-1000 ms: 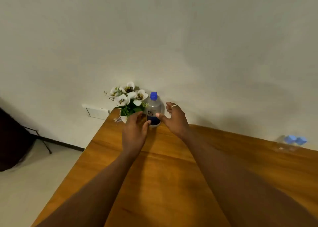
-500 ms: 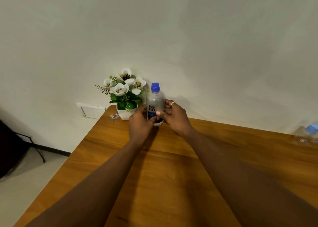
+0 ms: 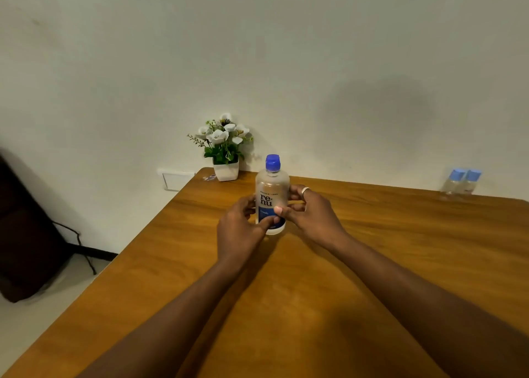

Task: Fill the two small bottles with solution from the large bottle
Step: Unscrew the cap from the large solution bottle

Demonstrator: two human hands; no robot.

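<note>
Upright on the tabletop (image 3: 372, 263), the large bottle (image 3: 272, 188) was clasped by both the left hand (image 3: 239, 230) and right hand (image 3: 313, 214); two small bottles (image 3: 461, 181) stood well to its right.

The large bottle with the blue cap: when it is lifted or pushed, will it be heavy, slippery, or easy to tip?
The large bottle is tall on a narrow base, so a push near its blue cap would probably tip it. Its clear smooth wall may be slippery; the left hand and right hand grip low, around the label. How full or heavy it is cannot be told.
</note>
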